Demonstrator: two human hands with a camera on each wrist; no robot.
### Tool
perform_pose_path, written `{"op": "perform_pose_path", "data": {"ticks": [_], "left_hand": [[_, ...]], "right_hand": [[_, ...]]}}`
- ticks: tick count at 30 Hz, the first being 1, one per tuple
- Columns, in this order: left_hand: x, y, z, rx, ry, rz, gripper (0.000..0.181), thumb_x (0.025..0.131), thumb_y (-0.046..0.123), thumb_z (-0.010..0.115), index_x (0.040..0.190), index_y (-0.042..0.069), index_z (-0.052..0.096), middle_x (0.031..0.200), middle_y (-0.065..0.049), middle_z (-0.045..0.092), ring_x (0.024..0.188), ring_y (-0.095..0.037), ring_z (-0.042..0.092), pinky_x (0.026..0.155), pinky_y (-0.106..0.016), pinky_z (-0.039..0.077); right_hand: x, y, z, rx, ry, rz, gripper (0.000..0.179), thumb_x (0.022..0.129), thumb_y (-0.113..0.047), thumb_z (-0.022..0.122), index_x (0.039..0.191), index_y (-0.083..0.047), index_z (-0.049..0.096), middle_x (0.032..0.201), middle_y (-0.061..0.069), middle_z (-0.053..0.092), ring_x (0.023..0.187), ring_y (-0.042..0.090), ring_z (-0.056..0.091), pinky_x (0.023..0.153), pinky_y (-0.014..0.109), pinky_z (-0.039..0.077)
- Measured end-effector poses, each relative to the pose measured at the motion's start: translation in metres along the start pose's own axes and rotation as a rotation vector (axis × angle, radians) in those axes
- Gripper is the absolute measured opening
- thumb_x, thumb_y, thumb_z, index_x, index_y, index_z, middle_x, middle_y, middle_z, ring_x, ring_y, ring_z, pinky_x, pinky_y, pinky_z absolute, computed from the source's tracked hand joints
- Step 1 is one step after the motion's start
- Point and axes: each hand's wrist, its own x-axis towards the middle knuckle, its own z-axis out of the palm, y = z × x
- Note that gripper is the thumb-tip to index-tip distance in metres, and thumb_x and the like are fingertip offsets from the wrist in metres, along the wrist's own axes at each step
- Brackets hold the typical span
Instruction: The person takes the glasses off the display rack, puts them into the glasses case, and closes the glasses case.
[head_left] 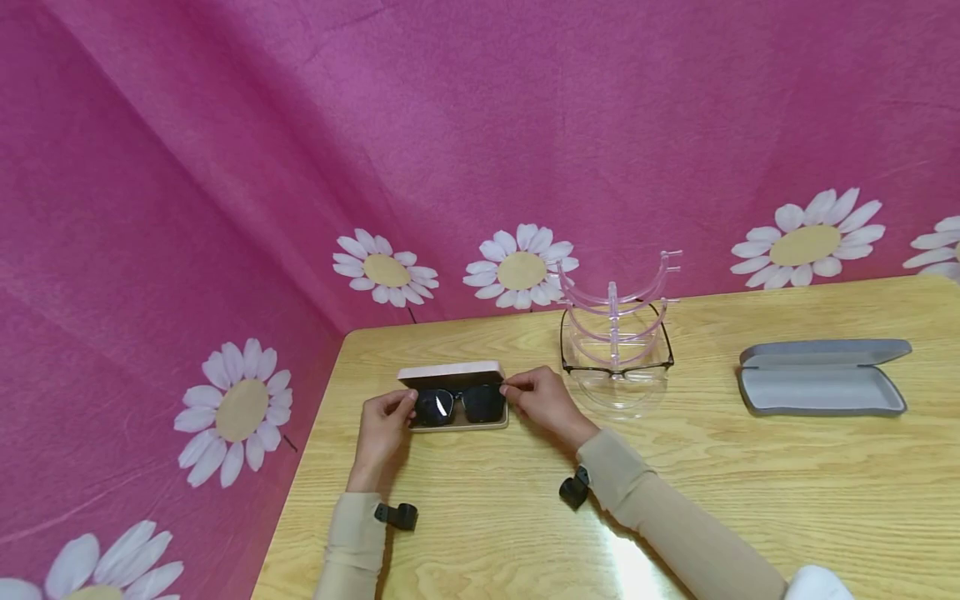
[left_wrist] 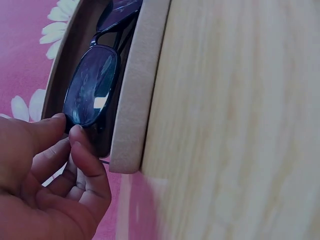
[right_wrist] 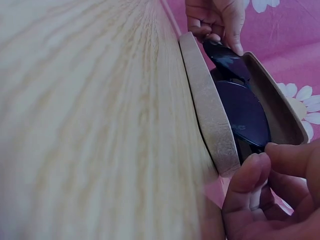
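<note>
Black sunglasses (head_left: 483, 403) with dark lenses lie in an open light-coloured glasses case (head_left: 459, 428), its lid tilted up at the back. At the left end, my left hand (head_left: 383, 427) pinches the frame's outer corner between thumb and fingertip. My right hand (head_left: 550, 403) pinches the opposite corner the same way. The left wrist view shows the near lens (left_wrist: 92, 87) just above the thumb and finger. In the right wrist view both hands hold the sunglasses (right_wrist: 245, 112) inside the case walls. The temples are mostly hidden behind the lenses.
A clear glasses stand (head_left: 613, 321) rises right of my right hand, with black-framed eyeglasses (head_left: 670, 350) on it. Farther right sits an open grey glasses case (head_left: 821, 412). A pink flowered cloth (head_left: 600, 125) hangs behind the wooden table (head_left: 480, 533).
</note>
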Motion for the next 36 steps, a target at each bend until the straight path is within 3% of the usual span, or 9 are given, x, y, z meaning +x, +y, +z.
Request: {"op": "perform_pose_path", "data": {"ticks": [4,8,18,23,31,36], "left_hand": [[-0.0021,0.0004,0.0011,0.024,0.034,-0.013,0.022,0.102,0.008,0.066,0.109,-0.01,0.077,0.08,-0.011,0.073,0.068,-0.004,0.059,0.06,-0.014,0.046],[-0.0037,-0.0004,0.0016,0.055,0.07,-0.003,0.02,0.1,0.008,0.069,0.109,-0.007,0.079,0.095,-0.021,0.079,0.067,-0.004,0.063,0.06,-0.012,0.048],[-0.0038,-0.0015,0.0018,0.128,0.109,0.035,0.017,0.098,0.009,0.072,0.107,-0.001,0.081,0.101,-0.022,0.08,0.069,-0.002,0.066,0.061,-0.012,0.052],[-0.0042,-0.0031,0.0007,0.143,0.085,0.025,0.02,0.097,0.009,0.072,0.112,-0.001,0.08,0.102,-0.022,0.08,0.071,0.0,0.064,0.064,-0.013,0.052],[-0.0058,-0.0033,-0.0034,0.159,0.026,-0.021,0.025,0.099,0.01,0.069,0.118,-0.003,0.077,0.1,-0.018,0.079,0.072,0.001,0.063,0.066,-0.014,0.05],[-0.0063,-0.0037,-0.0045,0.145,0.005,-0.012,0.025,0.1,0.011,0.068,0.118,-0.003,0.077,0.103,-0.02,0.079,0.076,-0.001,0.064,0.068,-0.014,0.051]], "right_hand": [[0.0016,0.0005,-0.0002,-0.01,-0.009,0.002,0.019,0.099,-0.006,0.066,0.105,0.007,0.079,0.057,0.0,0.061,0.051,0.007,0.049,0.052,0.021,0.042],[0.0022,0.0008,-0.0008,0.001,-0.01,0.007,0.018,0.098,-0.004,0.067,0.103,0.008,0.08,0.061,0.005,0.066,0.051,0.008,0.054,0.054,0.021,0.049],[0.0043,0.0011,-0.0016,0.066,0.003,0.042,0.014,0.097,0.001,0.068,0.1,0.01,0.078,0.077,0.016,0.073,0.055,0.009,0.061,0.056,0.025,0.06],[0.004,0.0012,-0.0022,0.079,-0.034,0.067,0.016,0.098,0.002,0.066,0.106,0.011,0.077,0.081,0.017,0.074,0.058,0.009,0.063,0.06,0.026,0.062],[0.0032,0.0037,-0.0048,0.091,-0.111,0.04,0.026,0.1,0.005,0.06,0.123,0.015,0.069,0.095,0.026,0.076,0.062,0.005,0.067,0.068,0.028,0.065],[0.002,0.0042,-0.0076,0.106,-0.139,0.038,0.03,0.101,0.005,0.059,0.127,0.016,0.066,0.102,0.029,0.076,0.065,0.006,0.069,0.07,0.027,0.065]]}}
